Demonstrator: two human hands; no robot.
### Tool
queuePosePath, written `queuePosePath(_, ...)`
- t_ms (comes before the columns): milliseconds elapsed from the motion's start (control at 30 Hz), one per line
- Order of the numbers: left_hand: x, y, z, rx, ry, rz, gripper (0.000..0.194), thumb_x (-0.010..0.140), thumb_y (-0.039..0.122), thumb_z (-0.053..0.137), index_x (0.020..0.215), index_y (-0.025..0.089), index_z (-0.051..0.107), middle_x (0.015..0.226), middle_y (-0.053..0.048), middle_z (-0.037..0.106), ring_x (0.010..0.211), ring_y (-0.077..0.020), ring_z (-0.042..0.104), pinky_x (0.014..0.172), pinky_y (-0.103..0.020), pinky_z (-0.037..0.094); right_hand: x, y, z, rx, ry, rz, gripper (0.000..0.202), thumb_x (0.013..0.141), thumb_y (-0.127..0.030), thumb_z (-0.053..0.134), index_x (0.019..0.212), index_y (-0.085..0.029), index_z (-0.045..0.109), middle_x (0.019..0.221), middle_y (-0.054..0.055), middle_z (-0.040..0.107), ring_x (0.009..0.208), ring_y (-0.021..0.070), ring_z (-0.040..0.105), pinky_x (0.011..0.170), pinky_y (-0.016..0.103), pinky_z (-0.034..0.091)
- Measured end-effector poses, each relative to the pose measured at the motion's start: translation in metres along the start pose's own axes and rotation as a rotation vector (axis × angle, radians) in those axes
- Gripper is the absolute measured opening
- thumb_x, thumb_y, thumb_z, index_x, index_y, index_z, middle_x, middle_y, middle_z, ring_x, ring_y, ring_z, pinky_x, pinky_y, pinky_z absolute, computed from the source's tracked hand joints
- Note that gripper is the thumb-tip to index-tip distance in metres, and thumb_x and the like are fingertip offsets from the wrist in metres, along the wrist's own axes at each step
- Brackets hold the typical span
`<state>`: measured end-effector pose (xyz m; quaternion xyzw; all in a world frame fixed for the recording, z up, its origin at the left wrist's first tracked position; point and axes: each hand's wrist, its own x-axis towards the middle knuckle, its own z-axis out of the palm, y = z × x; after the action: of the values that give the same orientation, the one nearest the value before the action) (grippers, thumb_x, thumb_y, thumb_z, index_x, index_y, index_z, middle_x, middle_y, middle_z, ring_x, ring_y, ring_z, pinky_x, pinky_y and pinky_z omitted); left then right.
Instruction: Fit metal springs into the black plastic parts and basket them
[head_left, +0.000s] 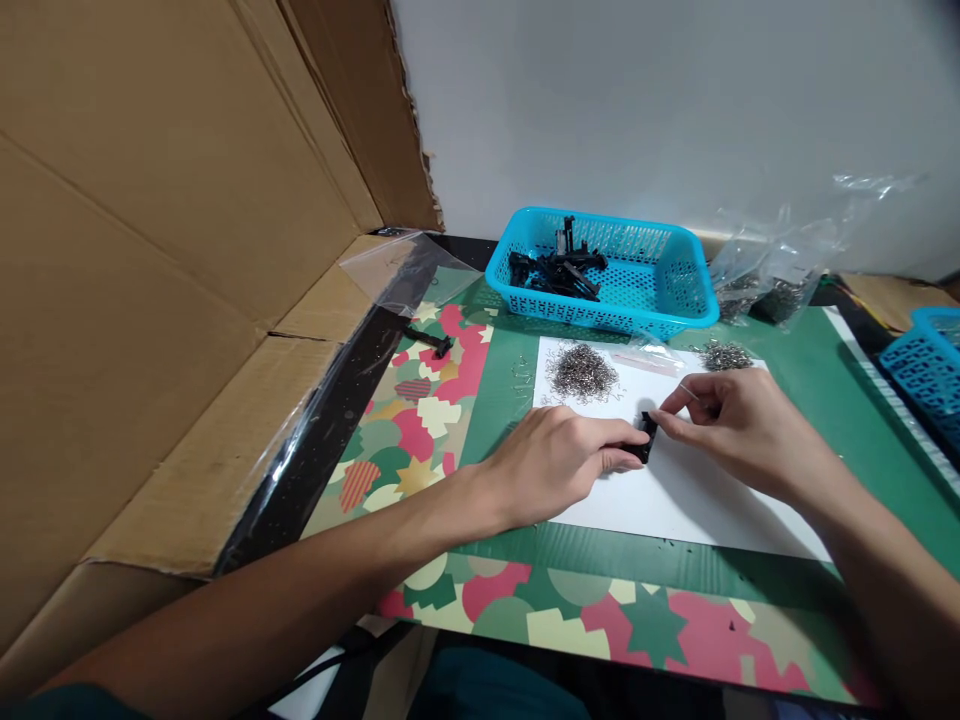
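Observation:
Over the white sheet (645, 500), my left hand (559, 455) pinches a small black plastic part (643, 445) between thumb and fingers. My right hand (731, 420) is closed in a pinch at the upper end of that part; whatever tiny piece its fingertips hold, if any, is too small to make out. Behind my left hand lies a heap of small metal springs or clips (583, 372). A second small metal heap (724, 355) sits just behind my right hand.
At the back stands a blue basket (600, 318) with several black plastic parts (562, 270). Clear bags of metal pieces (784, 290) lean to its right. Another blue basket (926, 365) is at the right edge. A loose black part (431, 341) lies left. Cardboard (187, 440) borders the left side.

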<state>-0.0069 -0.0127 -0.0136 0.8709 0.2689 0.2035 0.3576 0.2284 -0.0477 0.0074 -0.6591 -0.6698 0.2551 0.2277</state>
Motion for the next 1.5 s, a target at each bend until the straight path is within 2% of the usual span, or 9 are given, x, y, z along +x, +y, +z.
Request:
queuePosePath(233,0.000,0.001,-0.002,-0.015,0.001,-0.018,0.026,0.098,0.023,0.072,0.122,0.021,0.079,0.096,-0.004,0.085,0.076,-0.0186,0.079,0.066,-0.027,0.055,0.001,0.005,-0.004,0.016,-0.036,0.017,0.061,0.082,-0.074,0.070,0.067,-0.016,0.077,0.049,-0.002,0.040,0.049,0.0107,0.029,0.047,0.030,0.019)
queuePosePath(367,0.000,0.001,-0.003,-0.006,-0.005,-0.011,0.026,0.098,0.023,0.072,0.122,0.022,0.079,0.101,-0.004,0.085,0.081,-0.0196,0.080,0.068,-0.028,0.057,0.000,0.009,-0.010,0.038,-0.096,0.057,0.059,0.084,-0.073,0.071,0.082,-0.015,0.083,0.051,-0.003,0.039,0.050,0.0105,0.029,0.046,0.029,0.017)
queuePosePath(433,0.000,0.000,-0.003,-0.016,-0.008,-0.011,0.026,0.099,0.023,0.071,0.123,0.022,0.079,0.105,-0.004,0.084,0.087,-0.0208,0.081,0.072,-0.029,0.059,-0.001,0.010,-0.012,0.079,-0.056,0.077,0.059,0.088,-0.072,0.068,0.091,-0.015,0.084,0.052,-0.003,0.041,0.050,0.0107,0.032,0.046,0.028,0.018)
queuePosePath(533,0.000,-0.002,-0.002,-0.029,-0.004,-0.010,0.026,0.099,0.023,0.071,0.124,0.022,0.079,0.112,-0.005,0.083,0.096,-0.0222,0.081,0.080,-0.030,0.061,0.000,0.009,-0.007,0.276,0.139,0.082,0.059,0.095,-0.070,0.061,0.096,-0.015,0.083,0.054,-0.003,0.045,0.050,0.0115,0.039,0.047,0.027,0.028)
queuePosePath(600,0.000,-0.003,-0.001,-0.025,-0.003,-0.007,0.026,0.098,0.023,0.071,0.123,0.023,0.079,0.113,-0.004,0.083,0.098,-0.0225,0.081,0.081,-0.031,0.061,0.002,0.008,0.001,0.488,0.244,0.038,0.056,0.098,-0.067,0.059,0.099,-0.015,0.082,0.058,-0.001,0.052,0.056,0.0140,0.051,0.053,0.028,0.040)
queuePosePath(700,0.000,-0.004,-0.001,-0.016,-0.005,-0.006,0.026,0.098,0.024,0.072,0.123,0.022,0.079,0.110,-0.004,0.084,0.092,-0.0217,0.081,0.076,-0.030,0.060,0.005,0.004,0.018,0.807,0.232,-0.008,0.049,0.100,-0.062,0.061,0.108,-0.018,0.080,0.082,0.008,0.075,0.082,0.0207,0.071,0.078,0.033,0.056)
queuePosePath(867,0.001,-0.005,0.000,-0.009,0.009,-0.011,0.026,0.098,0.024,0.073,0.123,0.023,0.079,0.112,-0.003,0.083,0.090,-0.0208,0.081,0.076,-0.029,0.059,0.007,-0.007,0.041,1.102,0.167,0.016,0.041,0.099,-0.056,0.066,0.111,-0.019,0.079,0.107,0.011,0.082,0.103,0.0237,0.076,0.101,0.042,0.057)
queuePosePath(1233,0.002,-0.001,-0.002,0.000,0.013,-0.011,0.025,0.097,0.024,0.074,0.121,0.023,0.080,0.114,-0.003,0.083,0.092,-0.0214,0.081,0.077,-0.030,0.059,0.007,-0.003,0.047,1.094,0.150,-0.006,0.037,0.103,-0.051,0.062,0.106,-0.018,0.077,0.092,0.009,0.082,0.091,0.0225,0.078,0.085,0.035,0.062)
queuePosePath(1500,0.004,0.000,-0.004,-0.042,-0.004,-0.072,0.023,0.095,0.024,0.076,0.117,0.024,0.081,0.110,-0.003,0.084,0.090,-0.0212,0.081,0.080,-0.032,0.059,0.006,-0.006,0.056,1.086,0.239,-0.025,0.038,0.102,-0.053,0.062,0.099,-0.019,0.076,0.090,0.008,0.082,0.093,0.0234,0.079,0.092,0.039,0.062)
